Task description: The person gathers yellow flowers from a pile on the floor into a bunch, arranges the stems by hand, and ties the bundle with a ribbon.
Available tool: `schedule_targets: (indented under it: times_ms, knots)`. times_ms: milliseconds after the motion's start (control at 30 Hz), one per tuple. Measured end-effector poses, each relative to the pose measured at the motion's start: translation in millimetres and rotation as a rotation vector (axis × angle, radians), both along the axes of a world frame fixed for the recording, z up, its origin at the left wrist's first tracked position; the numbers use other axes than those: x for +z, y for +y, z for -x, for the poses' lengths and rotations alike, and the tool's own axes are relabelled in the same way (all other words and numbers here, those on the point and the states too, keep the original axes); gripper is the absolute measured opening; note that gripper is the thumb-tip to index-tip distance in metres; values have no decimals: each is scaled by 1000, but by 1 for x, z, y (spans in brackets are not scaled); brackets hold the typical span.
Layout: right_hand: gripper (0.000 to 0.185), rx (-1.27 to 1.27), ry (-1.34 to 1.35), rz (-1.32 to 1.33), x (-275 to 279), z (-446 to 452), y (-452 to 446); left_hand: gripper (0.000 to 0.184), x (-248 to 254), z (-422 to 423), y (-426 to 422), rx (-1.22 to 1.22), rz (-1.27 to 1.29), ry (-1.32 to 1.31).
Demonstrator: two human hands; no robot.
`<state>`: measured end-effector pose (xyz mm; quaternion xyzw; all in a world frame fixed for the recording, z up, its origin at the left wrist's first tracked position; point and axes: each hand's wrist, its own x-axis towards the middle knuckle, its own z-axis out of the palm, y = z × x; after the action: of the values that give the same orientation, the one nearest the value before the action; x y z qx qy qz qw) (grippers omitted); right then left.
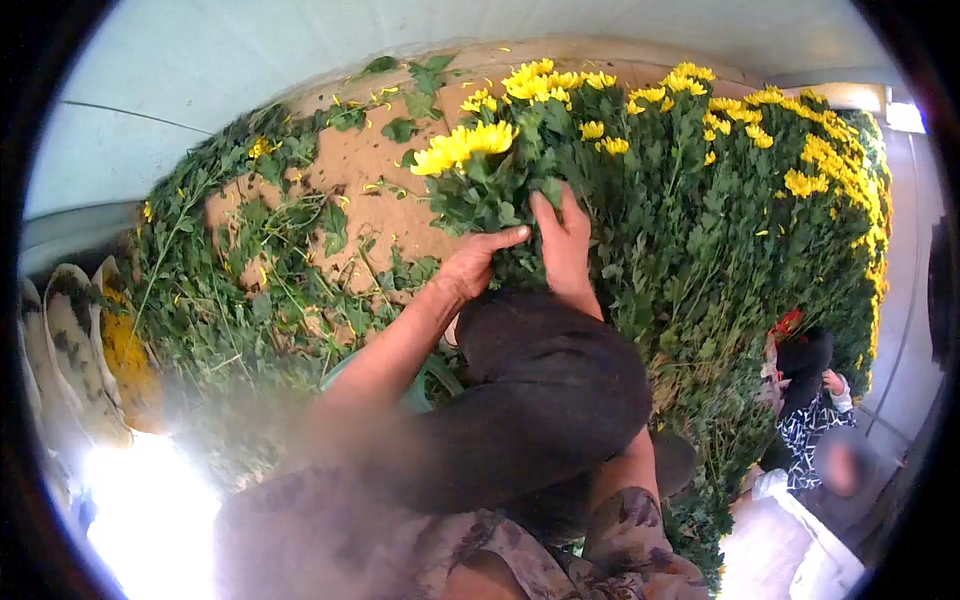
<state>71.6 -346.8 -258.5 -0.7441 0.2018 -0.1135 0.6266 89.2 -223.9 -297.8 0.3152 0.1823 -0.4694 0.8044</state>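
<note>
A small bunch of yellow chrysanthemums (465, 147) stands upright above my bent knee, its blooms leaning left. My left hand (478, 260) is closed around its leafy stems, low down, with the thumb stretched across the front. On the other side of the stems, my right hand (565, 240) grips among the leaves with its fingers pointing up. The lower ends of the stems are hidden behind my hands and knee. Just behind the bunch, more chrysanthemums (545, 82) show their yellow heads.
A long heap of cut chrysanthemums (690, 220) lies to the right, heads outward. Loose stems and leaves (240, 310) litter the brown cardboard (385, 225) at left. Another person (815, 430) sits at the lower right. A pale wall (300, 50) runs along the back.
</note>
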Motion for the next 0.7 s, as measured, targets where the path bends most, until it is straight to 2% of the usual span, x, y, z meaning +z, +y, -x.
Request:
schedule_targets:
  times_ms: [33, 67, 100, 167, 233, 300, 367, 400, 433, 467, 533, 600, 633, 667, 700]
  knots:
    - [26, -87, 28, -264, 1, 5, 5, 39, 1, -1, -1, 1, -6, 75]
    - [18, -168, 8, -343, 3, 12, 9, 39, 1, 1, -2, 8, -7, 76]
    - [18, -165, 9, -345, 6, 22, 5, 40, 2, 3, -2, 39, -16, 86]
    - [21, -9, -14, 626, 13, 43, -18, 42, -1, 0, 1, 70, -29, 90]
    - [23, -581, -63, -775, 6, 62, -28, 42, -9, -2, 2, 150, 4, 146]
    - [20, -593, -63, -799, -8, 93, -45, 43, -23, 5, -1, 117, -31, 106]
    - [16, -711, -106, -738, 16, 117, -57, 42, -39, 3, -3, 284, -215, 50]
    - [14, -809, -169, -670, 44, 127, -58, 40, -35, -8, 4, 312, -235, 218]
    - [17, -882, -257, -710, 27, 161, -98, 40, -20, -16, 16, 332, -185, 277]
    - [17, -890, -272, -622, 22, 196, -122, 39, -11, -19, 25, 297, -211, 286]
    - [22, -1122, -190, -591, 66, 161, -119, 41, -8, -10, 21, 202, -301, 262]
    - [43, -367, -338, -568, 121, 96, -63, 42, -15, 9, 11, 153, -344, 262]
    - [46, -87, -362, -429, 131, 67, -34, 43, -29, 20, 6, 52, -263, 249]
    - [44, -104, -146, -413, 127, 60, -26, 44, -42, 25, 2, -45, -174, 229]
    - [43, 24, -75, 82, 123, 54, -26, 44, -43, 25, 2, -53, -166, 217]
